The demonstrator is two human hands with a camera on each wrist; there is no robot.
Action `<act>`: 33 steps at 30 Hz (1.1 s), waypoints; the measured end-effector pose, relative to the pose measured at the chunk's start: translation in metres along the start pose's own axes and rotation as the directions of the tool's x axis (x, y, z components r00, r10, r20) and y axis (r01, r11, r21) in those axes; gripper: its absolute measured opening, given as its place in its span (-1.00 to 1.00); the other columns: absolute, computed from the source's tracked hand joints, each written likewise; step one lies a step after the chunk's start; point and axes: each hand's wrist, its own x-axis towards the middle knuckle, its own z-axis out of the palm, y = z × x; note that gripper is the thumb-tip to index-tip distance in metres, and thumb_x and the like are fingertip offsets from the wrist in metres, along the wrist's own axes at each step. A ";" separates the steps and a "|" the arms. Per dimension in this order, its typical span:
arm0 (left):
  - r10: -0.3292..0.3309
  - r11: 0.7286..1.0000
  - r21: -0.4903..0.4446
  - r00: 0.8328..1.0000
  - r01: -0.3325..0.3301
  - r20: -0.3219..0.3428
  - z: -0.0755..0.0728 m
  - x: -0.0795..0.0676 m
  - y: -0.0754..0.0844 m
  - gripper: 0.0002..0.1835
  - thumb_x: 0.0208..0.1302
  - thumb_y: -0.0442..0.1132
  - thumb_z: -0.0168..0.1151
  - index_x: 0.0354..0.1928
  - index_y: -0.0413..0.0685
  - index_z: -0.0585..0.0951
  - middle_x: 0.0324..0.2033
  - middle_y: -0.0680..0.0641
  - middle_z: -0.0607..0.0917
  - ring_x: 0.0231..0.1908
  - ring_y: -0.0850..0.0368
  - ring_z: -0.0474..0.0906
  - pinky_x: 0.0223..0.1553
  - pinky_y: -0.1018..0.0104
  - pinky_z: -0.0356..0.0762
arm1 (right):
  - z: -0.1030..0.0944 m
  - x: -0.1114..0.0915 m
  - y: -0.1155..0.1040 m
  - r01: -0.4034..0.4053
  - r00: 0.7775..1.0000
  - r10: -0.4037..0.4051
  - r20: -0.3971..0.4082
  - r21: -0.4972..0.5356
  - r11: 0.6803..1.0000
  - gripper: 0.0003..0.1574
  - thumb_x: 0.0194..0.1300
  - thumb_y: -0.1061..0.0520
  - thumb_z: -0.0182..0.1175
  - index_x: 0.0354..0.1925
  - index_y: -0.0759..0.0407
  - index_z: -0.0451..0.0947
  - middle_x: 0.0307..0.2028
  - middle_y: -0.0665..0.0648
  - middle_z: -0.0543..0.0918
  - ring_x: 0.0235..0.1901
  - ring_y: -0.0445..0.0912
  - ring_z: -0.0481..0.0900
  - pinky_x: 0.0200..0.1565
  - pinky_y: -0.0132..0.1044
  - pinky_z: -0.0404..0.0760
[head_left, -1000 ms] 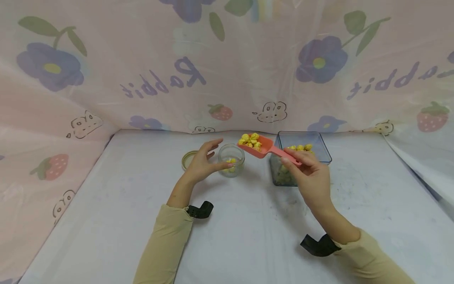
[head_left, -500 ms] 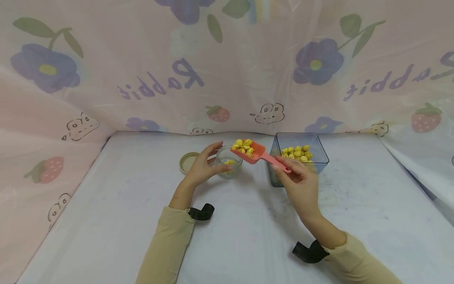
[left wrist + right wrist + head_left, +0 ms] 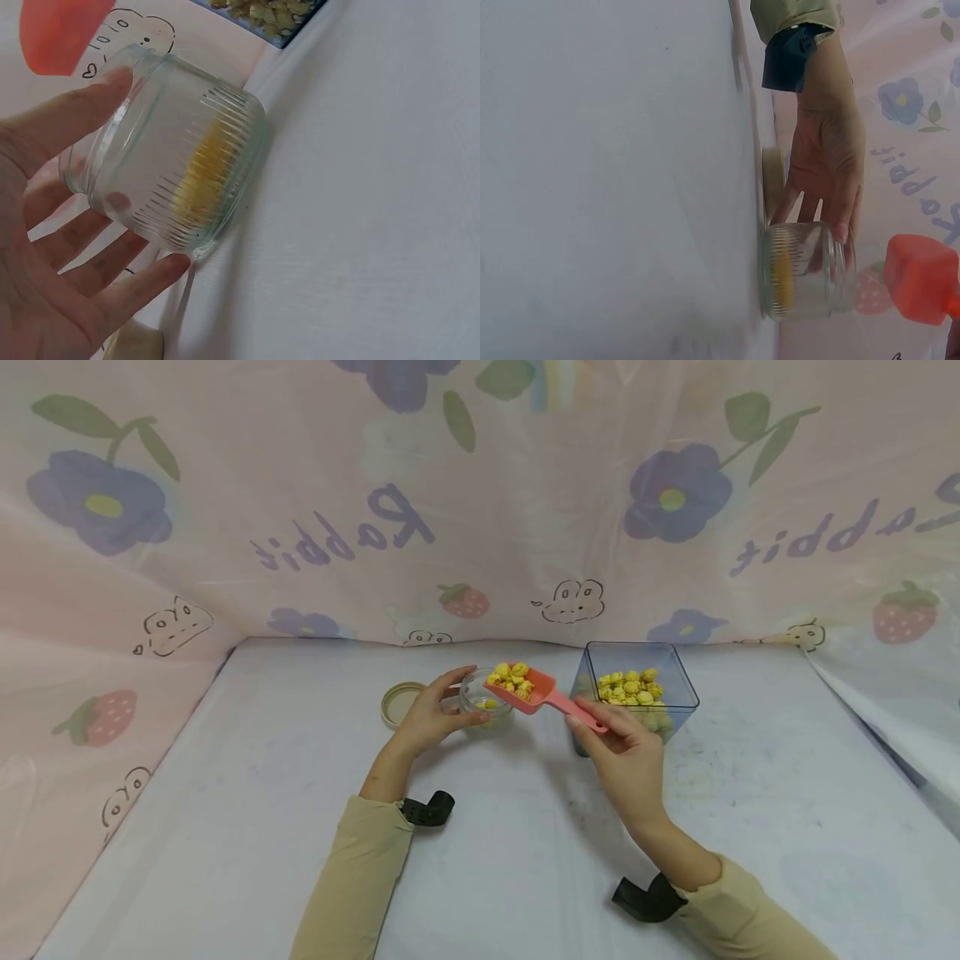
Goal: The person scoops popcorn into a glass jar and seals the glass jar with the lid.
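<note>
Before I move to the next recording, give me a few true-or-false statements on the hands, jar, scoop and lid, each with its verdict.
1. The right hand holds the scoop. True.
2. The left hand also grips the scoop. False: it holds the glass jar.
3. Yellow pieces sit in the scoop. True.
4. The glass jar is empty. False: a few yellow bits lie at its bottom.
5. The round lid is off the jar, on the table. True.
</note>
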 end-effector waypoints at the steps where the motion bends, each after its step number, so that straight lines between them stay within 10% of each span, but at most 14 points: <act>1: 0.002 1.000 0.002 1.000 -0.002 0.003 0.000 0.000 0.000 -0.18 0.07 -0.23 0.46 0.39 0.11 0.31 0.37 0.00 0.31 0.33 -0.08 0.26 0.25 0.03 0.40 | 0.000 0.000 0.000 -0.001 1.000 0.001 0.000 -0.006 1.000 -0.65 0.08 0.41 0.36 -0.09 0.36 0.67 -0.25 -0.01 0.69 -0.29 -0.20 0.55 -0.30 -0.58 0.60; 15: 0.015 1.000 0.015 1.000 -0.015 -0.002 0.000 0.002 -0.002 -0.21 0.07 -0.26 0.46 0.36 0.13 0.34 0.35 -0.03 0.34 0.31 -0.11 0.31 0.22 0.03 0.43 | 0.004 -0.002 0.002 -0.035 0.999 0.038 0.030 -0.102 0.994 -0.65 0.09 0.33 0.38 -0.08 0.31 0.68 -0.20 0.23 0.68 -0.22 -0.21 0.55 -0.22 -0.60 0.59; 33: 0.025 0.999 0.046 1.000 -0.025 0.008 -0.001 0.004 -0.001 -0.19 0.07 -0.26 0.46 0.38 0.06 0.31 0.35 -0.04 0.34 0.31 -0.11 0.31 0.20 0.05 0.45 | 0.005 0.008 -0.004 0.142 0.986 -0.102 0.134 -0.341 0.929 -0.66 0.06 0.29 0.42 -0.13 0.30 0.70 -0.23 0.19 0.73 -0.31 -0.31 0.52 -0.26 -0.70 0.50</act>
